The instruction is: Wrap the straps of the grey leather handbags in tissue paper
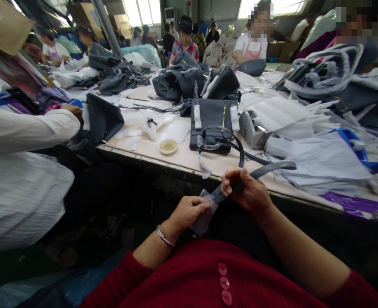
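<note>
My left hand pinches a small translucent plastic sleeve in front of the table edge. The end of a dark blue-grey strap meets the sleeve's upper part; whether it is inside I cannot tell. Around that strap my right hand is closed, and the strap's other part loops out over the table at the right. Just beyond my hands a dark blue-grey handbag lies on the table, with a gold zipper and white wrapping on its sides. A thin strap curves from the bag toward my right hand.
A small round dish stands near the table edge. Right of the bag are a tape dispenser and stacked white sheets. More dark bags are piled behind. At left, a co-worker's sleeve reaches toward another bag.
</note>
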Motion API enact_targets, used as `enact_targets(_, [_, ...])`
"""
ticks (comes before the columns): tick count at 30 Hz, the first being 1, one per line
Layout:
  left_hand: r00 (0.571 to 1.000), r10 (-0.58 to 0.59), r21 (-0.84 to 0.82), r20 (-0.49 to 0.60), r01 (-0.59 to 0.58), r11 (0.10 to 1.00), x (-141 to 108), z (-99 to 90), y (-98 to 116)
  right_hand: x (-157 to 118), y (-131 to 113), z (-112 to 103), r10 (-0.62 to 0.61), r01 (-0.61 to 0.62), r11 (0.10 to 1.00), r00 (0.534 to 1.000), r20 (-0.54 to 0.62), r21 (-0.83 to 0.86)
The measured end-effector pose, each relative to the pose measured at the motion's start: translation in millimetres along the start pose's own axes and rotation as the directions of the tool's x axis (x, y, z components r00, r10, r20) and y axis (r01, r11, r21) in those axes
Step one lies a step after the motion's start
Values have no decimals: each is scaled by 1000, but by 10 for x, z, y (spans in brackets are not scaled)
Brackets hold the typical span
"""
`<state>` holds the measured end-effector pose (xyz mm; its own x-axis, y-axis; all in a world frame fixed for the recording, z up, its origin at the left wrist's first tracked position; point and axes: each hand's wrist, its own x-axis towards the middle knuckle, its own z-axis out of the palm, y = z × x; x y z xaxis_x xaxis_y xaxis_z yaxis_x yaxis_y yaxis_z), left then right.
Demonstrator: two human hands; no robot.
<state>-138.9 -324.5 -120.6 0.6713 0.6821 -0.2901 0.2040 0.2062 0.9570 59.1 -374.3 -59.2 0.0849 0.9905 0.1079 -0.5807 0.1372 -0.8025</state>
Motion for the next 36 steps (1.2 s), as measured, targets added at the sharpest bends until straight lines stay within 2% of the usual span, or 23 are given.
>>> enact_targets(6, [999,-41,-34,30,42,999,-8,-23,-8,-7,82,-20,31,-32,999,999,32,13])
enact_targets(10, [999,-40,-54,22,41,998,-7,-9,11,-27,70,-28,66,-62,996,996,58,-67])
enact_targets(13, [998,-44,-60,44,46,997,-4,16,12,-40,112,-41,103,-70,956,989,104,-285])
enact_targets(16, [997,-37,-57,62,40,998,-6,34,2,-67,245,-63,126,-10,799,981,151,-601])
enact_targets(18, [998,-21,-51,58,24,998,-9,31,-12,-99,333,-99,163,-32,724,979,125,-689])
enact_targets(20, [999,-20,-29,41,21,999,-14,13,-32,-126,358,-174,162,-118,788,987,18,-604])
enact_targets(22, [1000,-23,9,3,23,1000,-19,-13,-57,-127,301,-289,136,-188,922,976,-171,-339])
enact_targets(24, [999,-10,51,-41,12,999,-22,-29,-79,-106,195,-411,125,-148,989,915,-384,-31])
enact_targets(26, [998,5,65,-60,-1,998,-17,-26,-89,-89,116,-480,111,-75,993,854,-508,89])
enact_targets(28, [999,16,63,-46,-13,998,-6,-2,-81,-105,125,-458,57,-67,998,847,-529,0])
enact_targets(30, [999,30,54,-22,-29,998,6,26,-58,-156,223,-364,-1,-117,967,887,-462,-228])
enact_targets(31, [999,39,50,-14,-38,998,10,36,-46,-189,289,-309,-29,-137,918,912,-409,-371])
enact_targets(33, [999,48,37,-19,-48,998,9,38,-31,-253,414,-229,-53,-156,764,952,-301,-626])
enact_targets(34, [998,48,32,-29,-47,998,3,31,-32,-279,461,-212,-35,-170,694,962,-270,-699])
enact_targets(35, [998,46,29,-41,-45,999,-5,19,-38,-300,496,-213,2,-208,661,962,-275,-721])
enact_targets(36, [998,44,29,-49,-43,999,-16,5,-49,-314,518,-226,61,-275,672,946,-319,-688])
